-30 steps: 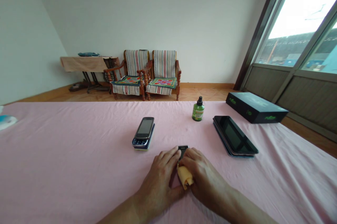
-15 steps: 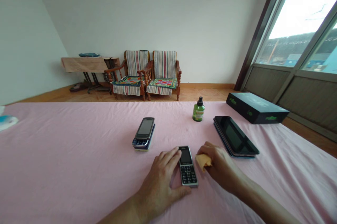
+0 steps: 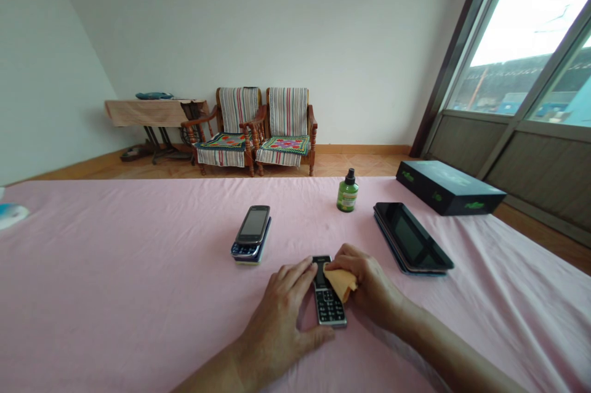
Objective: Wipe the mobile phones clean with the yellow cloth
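Leftmost, a blue-and-white object (image 3: pixel 12 215) sits at the edge of the pink-covered table (image 3: pixel 138 270), too cut off to identify. Beyond the table, against the far wall, stand a small side table (image 3: pixel 148 113) and two striped wooden armchairs (image 3: pixel 253 128). On the pink cover lies a touchscreen phone (image 3: pixel 252 234) with a keypad showing beneath its screen. Just right of it, the left hand (image 3: pixel 281 313) steadies a keypad phone (image 3: pixel 327 294), its fingers and thumb gripping the phone's left side. The phone lies flat on the cover, near the front of the group. The right hand (image 3: pixel 369 288) pinches a yellow cloth (image 3: pixel 340 282) and presses it onto the phone's upper face. Farther right are a green bottle (image 3: pixel 347 193), a dark tablet (image 3: pixel 410 239) and a black box (image 3: pixel 450 188), with a large window (image 3: pixel 521 29) beyond.
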Motion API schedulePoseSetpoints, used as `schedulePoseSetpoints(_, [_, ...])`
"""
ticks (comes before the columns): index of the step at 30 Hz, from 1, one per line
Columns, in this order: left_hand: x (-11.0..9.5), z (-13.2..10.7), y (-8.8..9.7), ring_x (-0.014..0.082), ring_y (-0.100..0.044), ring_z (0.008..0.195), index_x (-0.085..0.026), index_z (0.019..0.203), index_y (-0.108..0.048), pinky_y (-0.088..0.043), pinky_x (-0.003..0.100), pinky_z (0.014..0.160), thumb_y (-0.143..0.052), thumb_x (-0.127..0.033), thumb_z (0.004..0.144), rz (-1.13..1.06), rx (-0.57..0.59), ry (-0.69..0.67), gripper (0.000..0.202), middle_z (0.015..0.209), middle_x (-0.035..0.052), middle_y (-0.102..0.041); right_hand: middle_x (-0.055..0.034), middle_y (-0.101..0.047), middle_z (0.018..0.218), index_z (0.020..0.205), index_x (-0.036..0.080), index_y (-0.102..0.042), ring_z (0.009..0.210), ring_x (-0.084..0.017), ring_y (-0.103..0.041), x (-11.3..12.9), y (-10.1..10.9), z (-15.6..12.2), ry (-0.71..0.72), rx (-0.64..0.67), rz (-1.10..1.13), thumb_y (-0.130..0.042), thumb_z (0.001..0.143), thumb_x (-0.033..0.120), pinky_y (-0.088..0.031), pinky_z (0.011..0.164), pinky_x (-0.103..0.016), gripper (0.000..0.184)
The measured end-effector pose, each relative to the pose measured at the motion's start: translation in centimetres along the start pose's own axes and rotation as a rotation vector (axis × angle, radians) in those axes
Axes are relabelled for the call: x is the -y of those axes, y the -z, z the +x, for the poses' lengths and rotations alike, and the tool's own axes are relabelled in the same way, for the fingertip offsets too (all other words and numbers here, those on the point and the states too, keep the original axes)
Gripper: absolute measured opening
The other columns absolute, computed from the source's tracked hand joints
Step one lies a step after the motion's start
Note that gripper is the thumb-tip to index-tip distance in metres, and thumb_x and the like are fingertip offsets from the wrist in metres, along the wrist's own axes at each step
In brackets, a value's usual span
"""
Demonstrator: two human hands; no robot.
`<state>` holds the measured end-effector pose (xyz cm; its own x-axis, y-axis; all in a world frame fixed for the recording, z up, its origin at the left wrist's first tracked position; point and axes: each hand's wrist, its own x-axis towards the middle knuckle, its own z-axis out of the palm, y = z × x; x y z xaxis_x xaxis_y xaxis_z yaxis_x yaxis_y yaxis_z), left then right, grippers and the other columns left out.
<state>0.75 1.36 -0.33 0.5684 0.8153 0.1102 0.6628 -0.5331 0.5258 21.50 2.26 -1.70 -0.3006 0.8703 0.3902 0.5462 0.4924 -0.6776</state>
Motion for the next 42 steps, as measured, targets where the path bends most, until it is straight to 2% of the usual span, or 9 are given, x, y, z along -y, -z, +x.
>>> schedulePoseSetpoints(5, [0.1, 0.0, 0.0, 0.0352, -0.039, 0.135, -0.013, 0.142, -0.045, -0.031, 0.053, 0.113, -0.082, -0.043, 0.069, 0.003, 0.002, 0.001, 0.087, 0.149, 0.0165, -0.042, -0.0025, -0.058, 0.077, 0.077, 0.017, -0.072, 0.068, -0.014, -0.056, 1.9, 0.9, -1.0, -0.009, 0.126, 0.011, -0.056, 0.071, -0.005, -0.037, 0.058, -0.022, 0.027])
schedulePoseSetpoints(10, [0.2, 0.0, 0.0, 0.035, -0.039, 0.135, -0.012, 0.142, -0.045, -0.032, 0.053, 0.113, -0.081, -0.044, 0.071, -0.002, 0.001, -0.01, 0.086, 0.149, 0.0169, -0.042, -0.0027, -0.062, 0.081, 0.079, 0.018, -0.072, 0.07, -0.013, -0.059, 2.6, 1.7, -0.8, 0.021, 0.216, 0.11, -0.059, 0.071, -0.005, -0.041, 0.061, -0.021, 0.027])
schedulePoseSetpoints(16, [0.2, -0.1, -0.3, 0.0336, -0.038, 0.135, -0.012, 0.143, -0.041, -0.03, 0.051, 0.115, -0.084, -0.037, 0.068, -0.032, -0.023, -0.021, 0.09, 0.148, 0.017, -0.042, -0.0039, -0.062, 0.081, 0.086, 0.016, -0.071, 0.071, -0.015, -0.059, 1.5, 0.5, 0.2, -0.001, -0.041, -0.001, -0.053, 0.066, -0.009, -0.042, 0.062, -0.024, 0.036])
schedulePoseSetpoints(24, [0.4, -0.2, -0.6, 0.0336, -0.035, 0.138, -0.024, 0.153, -0.014, -0.03, 0.056, 0.113, -0.087, -0.027, 0.065, -0.129, -0.108, -0.034, 0.114, 0.151, 0.0148, -0.037, -0.0037, -0.059, 0.078, 0.082, 0.015, -0.072, 0.073, -0.017, -0.056, 0.0, -1.1, 3.4, 0.027, -0.047, -0.073, -0.053, 0.068, -0.008, -0.042, 0.066, -0.027, 0.033])
schedulePoseSetpoints(28, [0.4, -0.3, -0.8, 0.0358, -0.037, 0.137, -0.025, 0.152, -0.017, -0.031, 0.057, 0.112, -0.087, -0.034, 0.064, -0.142, -0.111, -0.038, 0.113, 0.149, 0.0144, -0.04, -0.0035, -0.057, 0.08, 0.084, 0.017, -0.073, 0.079, -0.018, -0.054, 0.3, -1.1, 3.0, 0.086, 0.033, -0.084, -0.054, 0.07, -0.007, -0.042, 0.07, -0.029, 0.034])
schedulePoseSetpoints(32, [0.4, -0.2, -0.8, 0.0389, -0.034, 0.138, -0.02, 0.151, -0.022, -0.029, 0.06, 0.112, -0.088, -0.041, 0.06, -0.099, -0.067, -0.002, 0.115, 0.151, 0.018, -0.038, -0.0038, -0.058, 0.084, 0.087, 0.019, -0.072, 0.082, -0.018, -0.053, 2.1, -0.8, 1.2, 0.109, 0.106, -0.078, -0.054, 0.075, -0.005, -0.042, 0.07, -0.028, 0.033])
schedulePoseSetpoints(36, [0.4, -0.1, -0.6, 0.0389, -0.035, 0.137, -0.018, 0.148, -0.033, -0.029, 0.06, 0.112, -0.087, -0.044, 0.062, -0.059, -0.039, -0.013, 0.104, 0.151, 0.0178, -0.038, -0.0049, -0.059, 0.087, 0.084, 0.019, -0.072, 0.084, -0.019, -0.055, 3.8, -0.7, -0.7, 0.077, 0.148, -0.028, -0.059, 0.078, 0.0, -0.042, 0.069, -0.028, 0.024])
schedulePoseSetpoints(40, [0.4, -0.1, -0.4, 0.0376, -0.04, 0.135, -0.017, 0.142, -0.043, -0.033, 0.057, 0.111, -0.084, -0.051, 0.064, -0.056, -0.039, -0.039, 0.095, 0.149, 0.0171, -0.042, -0.0037, -0.061, 0.087, 0.082, 0.02, -0.073, 0.077, -0.016, -0.058, 3.8, 0.3, -1.9, 0.016, 0.195, 0.11, -0.063, 0.073, 0.0, -0.042, 0.064, -0.025, 0.024])
schedulePoseSetpoints(42, [0.4, -0.1, -0.5, 0.038, -0.04, 0.134, -0.017, 0.142, -0.044, -0.034, 0.057, 0.11, -0.085, -0.056, 0.061, -0.06, -0.048, -0.031, 0.098, 0.148, 0.0174, -0.043, -0.0032, -0.062, 0.084, 0.086, 0.019, -0.073, 0.074, -0.015, -0.059, 3.3, 1.1, -2.0, -0.055, 0.122, 0.139, -0.059, 0.07, -0.002, -0.041, 0.063, -0.025, 0.03])
